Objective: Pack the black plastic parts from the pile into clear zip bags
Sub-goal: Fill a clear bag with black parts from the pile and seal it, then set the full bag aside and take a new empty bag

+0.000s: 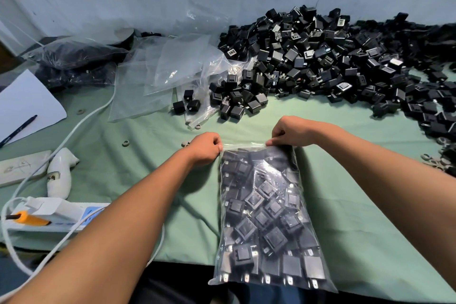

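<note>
Our left hand (206,147) pinches the left corner of the filled zip bag (266,219), fingers curled on its top edge. The bag lies flat on the green cloth (357,205), its long axis running from our hands back toward us, mouth pointing away. Our right hand (292,132) pinches the right corner; the pile of black parts (333,61) lies beyond it.

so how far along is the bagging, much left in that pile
Done: one filled bag lies at the far left. In hand: a zip bag full of black parts lies on the green mat; the left hand and right hand pinch its top strip at either end, seemingly sealing it. Left: plenty, as the pile is still large, with empty bags waiting beside it.
</note>
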Available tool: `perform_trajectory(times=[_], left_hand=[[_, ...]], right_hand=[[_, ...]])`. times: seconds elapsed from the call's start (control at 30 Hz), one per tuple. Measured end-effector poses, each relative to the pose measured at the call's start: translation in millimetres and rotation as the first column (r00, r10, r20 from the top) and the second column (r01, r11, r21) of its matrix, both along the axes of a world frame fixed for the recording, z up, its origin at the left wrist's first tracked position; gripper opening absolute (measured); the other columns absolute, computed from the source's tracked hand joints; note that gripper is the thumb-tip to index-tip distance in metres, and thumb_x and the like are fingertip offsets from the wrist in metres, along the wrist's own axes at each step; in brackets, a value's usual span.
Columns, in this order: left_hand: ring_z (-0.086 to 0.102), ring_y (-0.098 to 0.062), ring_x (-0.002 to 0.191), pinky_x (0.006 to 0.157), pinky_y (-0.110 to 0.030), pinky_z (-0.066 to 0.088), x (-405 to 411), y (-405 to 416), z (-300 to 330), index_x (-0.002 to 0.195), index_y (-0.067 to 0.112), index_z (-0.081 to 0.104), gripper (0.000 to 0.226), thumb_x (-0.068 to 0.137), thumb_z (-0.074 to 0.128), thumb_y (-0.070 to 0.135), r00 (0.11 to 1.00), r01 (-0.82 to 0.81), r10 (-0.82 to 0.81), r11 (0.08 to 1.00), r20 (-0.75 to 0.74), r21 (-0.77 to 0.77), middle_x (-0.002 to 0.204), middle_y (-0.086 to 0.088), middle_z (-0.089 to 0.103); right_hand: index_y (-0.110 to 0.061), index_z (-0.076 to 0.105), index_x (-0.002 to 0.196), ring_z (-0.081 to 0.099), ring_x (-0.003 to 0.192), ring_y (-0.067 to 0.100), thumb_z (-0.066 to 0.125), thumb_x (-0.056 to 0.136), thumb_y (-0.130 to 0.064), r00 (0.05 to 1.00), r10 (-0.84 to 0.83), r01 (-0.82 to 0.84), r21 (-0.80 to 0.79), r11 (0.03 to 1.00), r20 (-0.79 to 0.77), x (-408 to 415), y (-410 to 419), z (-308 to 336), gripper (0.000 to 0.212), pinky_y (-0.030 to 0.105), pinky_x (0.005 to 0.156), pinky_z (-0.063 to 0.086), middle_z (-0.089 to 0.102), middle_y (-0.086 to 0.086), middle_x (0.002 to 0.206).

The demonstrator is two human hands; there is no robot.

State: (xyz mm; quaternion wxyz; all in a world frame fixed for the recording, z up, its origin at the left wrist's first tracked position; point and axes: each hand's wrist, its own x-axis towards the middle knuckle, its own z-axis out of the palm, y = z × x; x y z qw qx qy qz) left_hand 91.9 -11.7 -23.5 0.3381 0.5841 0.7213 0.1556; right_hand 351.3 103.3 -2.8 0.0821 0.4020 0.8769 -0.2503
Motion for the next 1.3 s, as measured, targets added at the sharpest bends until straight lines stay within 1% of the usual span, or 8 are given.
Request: perform_trajectory(times=[0.33,0.47,0.67,0.77,0.93,1.1,1.17,1.3], left_hand=[[0.053,-0.019,0.082,0.076,-0.033,0.043,5.6,1.2,0.4,0.078,0.018,0.056,0.025,0.102,0.057,0.015,0.999,-0.032,0.031,0.999,-0.027,-0.024,0.081,0.000,0.058],[0.058,-0.021,0.083,0.089,-0.037,0.049,3.5,4.8,5.5,0.074,0.015,0.061,0.024,0.098,0.064,0.009,0.996,-0.059,0.062,0.997,0.069,-0.044,0.077,-0.002,0.062],[0.053,-0.013,0.068,0.069,-0.028,0.045,2.3,1.1,5.2,0.072,0.012,0.061,0.028,0.099,0.063,0.005,0.961,-0.146,0.154,0.988,0.231,-0.049,0.069,-0.002,0.059],[0.050,-0.011,0.058,0.058,-0.025,0.041,4.8,5.3,10.4,0.071,0.011,0.061,0.028,0.099,0.064,0.005,0.966,-0.156,0.169,0.984,0.194,-0.081,0.065,-0.003,0.057],[0.056,-0.017,0.076,0.072,-0.030,0.044,20.8,7.8,11.2,0.075,0.016,0.061,0.025,0.099,0.062,0.012,0.968,-0.238,0.236,0.971,0.088,0.019,0.078,0.000,0.062],[0.054,-0.012,0.076,0.062,-0.028,0.038,33.4,2.1,9.5,0.086,0.018,0.060,0.018,0.104,0.056,0.022,0.917,-0.390,0.358,0.898,0.178,0.203,0.086,0.000,0.064],[0.052,-0.011,0.072,0.060,-0.027,0.040,37.0,8.0,15.5,0.088,0.019,0.056,0.021,0.107,0.049,0.024,0.893,-0.432,0.388,0.881,0.227,0.193,0.086,0.001,0.060],[0.047,-0.010,0.066,0.055,-0.026,0.034,44.1,17.4,21.6,0.085,0.019,0.051,0.025,0.109,0.045,0.024,0.824,-0.546,0.458,0.800,0.333,0.249,0.080,0.003,0.055]], right_hand=[[-0.020,0.055,0.061,0.041,0.050,0.003,0.063,0.101,-0.037,0.975,-0.168,0.161,-0.059,0.985,-0.142,49.5,-9.5,-7.5,0.044,0.014,0.048,0.032,0.052,-0.013,0.053],[-0.015,0.069,0.074,0.050,0.053,-0.001,0.067,0.100,-0.027,0.934,-0.261,0.205,-0.233,0.951,-0.245,63.4,-17.5,-7.3,0.029,0.013,0.054,0.039,0.064,-0.013,0.060],[-0.014,0.064,0.073,0.050,0.060,0.015,0.064,0.102,-0.030,0.904,-0.316,0.254,-0.235,0.938,-0.287,54.9,-22.2,-14.2,0.033,0.029,0.059,0.042,0.061,0.006,0.067],[-0.011,0.065,0.075,0.049,0.055,0.012,0.066,0.100,-0.033,0.885,-0.345,0.288,-0.213,0.934,-0.313,56.3,-24.9,-16.7,0.034,0.024,0.054,0.041,0.060,0.002,0.063],[-0.012,0.067,0.070,0.045,0.048,0.005,0.074,0.094,-0.035,0.768,-0.459,0.385,-0.251,0.888,-0.447,57.8,-31.2,-21.6,0.033,0.014,0.047,0.037,0.059,-0.003,0.057],[-0.012,0.066,0.074,0.047,0.052,0.003,0.067,0.097,-0.044,0.584,-0.632,0.482,-0.408,0.775,-0.510,54.1,-34.6,-17.8,0.039,0.017,0.054,0.036,0.057,-0.010,0.057],[-0.010,0.063,0.077,0.046,0.064,0.014,0.059,0.098,-0.055,0.603,-0.651,0.491,-0.429,0.758,-0.461,48.0,-37.4,-12.5,0.050,0.027,0.065,0.036,0.054,0.000,0.067],[-0.021,0.039,0.063,0.032,0.054,0.016,0.049,0.087,-0.081,0.729,-0.614,0.516,-0.346,0.784,-0.303,32.0,-58.2,-4.9,0.066,0.029,0.056,0.025,0.033,0.001,0.061]])
